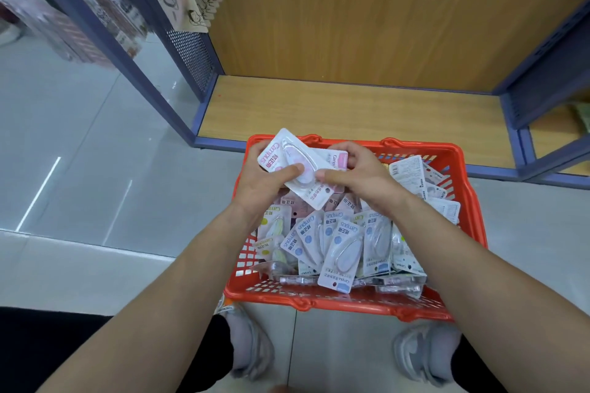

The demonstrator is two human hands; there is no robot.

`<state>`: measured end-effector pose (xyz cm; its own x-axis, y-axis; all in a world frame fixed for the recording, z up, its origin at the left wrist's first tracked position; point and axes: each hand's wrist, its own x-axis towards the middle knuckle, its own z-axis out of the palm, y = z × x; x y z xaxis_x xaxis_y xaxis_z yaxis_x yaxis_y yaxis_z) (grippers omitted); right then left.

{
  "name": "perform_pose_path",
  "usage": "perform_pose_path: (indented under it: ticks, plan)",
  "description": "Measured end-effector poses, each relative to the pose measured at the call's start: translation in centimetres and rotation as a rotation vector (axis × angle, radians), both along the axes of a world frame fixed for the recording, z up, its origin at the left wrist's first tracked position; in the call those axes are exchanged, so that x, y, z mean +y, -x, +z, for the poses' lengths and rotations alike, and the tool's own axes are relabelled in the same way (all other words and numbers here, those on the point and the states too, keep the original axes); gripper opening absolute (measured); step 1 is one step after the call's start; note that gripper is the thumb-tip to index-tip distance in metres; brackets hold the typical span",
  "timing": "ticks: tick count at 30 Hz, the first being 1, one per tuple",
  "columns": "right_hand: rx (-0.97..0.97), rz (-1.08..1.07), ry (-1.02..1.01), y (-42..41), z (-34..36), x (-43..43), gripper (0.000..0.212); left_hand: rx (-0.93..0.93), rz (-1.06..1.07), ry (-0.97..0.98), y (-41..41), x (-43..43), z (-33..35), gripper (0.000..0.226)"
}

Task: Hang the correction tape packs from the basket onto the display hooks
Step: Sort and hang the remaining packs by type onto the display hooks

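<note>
Left hand [263, 183], right hand [359, 171] grip pink Campus pack [282, 151] over orange basket [335, 300].

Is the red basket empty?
No, correction tape packs fill the basket, below the pink pack that the left hand and right hand hold.

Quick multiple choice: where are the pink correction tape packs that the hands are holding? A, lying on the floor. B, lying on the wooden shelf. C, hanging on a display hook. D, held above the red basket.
D: the left hand and the right hand both grip the pink packs over the far end of the red basket.
</note>
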<state>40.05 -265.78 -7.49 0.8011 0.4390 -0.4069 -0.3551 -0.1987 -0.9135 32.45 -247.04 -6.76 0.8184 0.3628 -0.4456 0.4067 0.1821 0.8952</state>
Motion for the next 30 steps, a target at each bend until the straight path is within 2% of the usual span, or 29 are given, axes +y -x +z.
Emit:
perform_pose_path:
  ticks: [5, 9, 11, 13, 15, 19, 21, 24, 27, 30]
  plan:
    - [-0.069, -0.1, 0.043, 1.4, 0.4, -0.6, 0.066, 0.086, -0.081, -0.139, 1.8, -0.2, 0.0, 0.049]
    - [-0.104, -0.135, 0.059, 1.8, 1.0, -1.0, 0.063, 0.068, -0.202, -0.313, 2.6, -1.2, 0.1, 0.066]
    - [-0.109, -0.148, 0.064, 2.1, 1.1, -0.9, 0.064, 0.082, -0.338, -0.372, 2.7, -1.8, 0.3, 0.073]
    - [-0.128, -0.148, 0.088, 2.3, 1.0, -0.6, 0.067, 0.109, -0.468, -0.424, 2.7, -2.4, 0.3, 0.089]
    - [-0.156, -0.124, 0.109, 2.5, 0.9, -0.2, 0.063, 0.107, -0.484, -0.384, 2.7, -3.0, -0.1, 0.1]
    - [-0.144, -0.095, 0.081, 2.1, 0.5, -0.1, 0.049, 0.066, -0.424, -0.313, 2.4, -3.1, -0.7, 0.093]
    - [-0.135, -0.075, 0.131, 1.7, 0.0, -0.9, 0.048, 0.069, -0.447, -0.312, 2.3, -2.4, -1.4, 0.089]
    - [-0.142, 0.033, 0.314, 1.8, -1.7, -3.8, 0.05, 0.145, -0.479, -0.316, 2.6, -1.1, -2.5, 0.096]
    - [-0.173, 0.256, 0.488, 2.8, -3.7, -6.6, 0.047, 0.174, -0.474, -0.298, 3.3, -0.3, -3.2, 0.067]
    - [-0.348, 0.532, 0.761, 3.6, -4.6, -6.9, 0.076, 0.214, -0.462, -0.309, 3.8, 0.2, -4.1, 0.052]
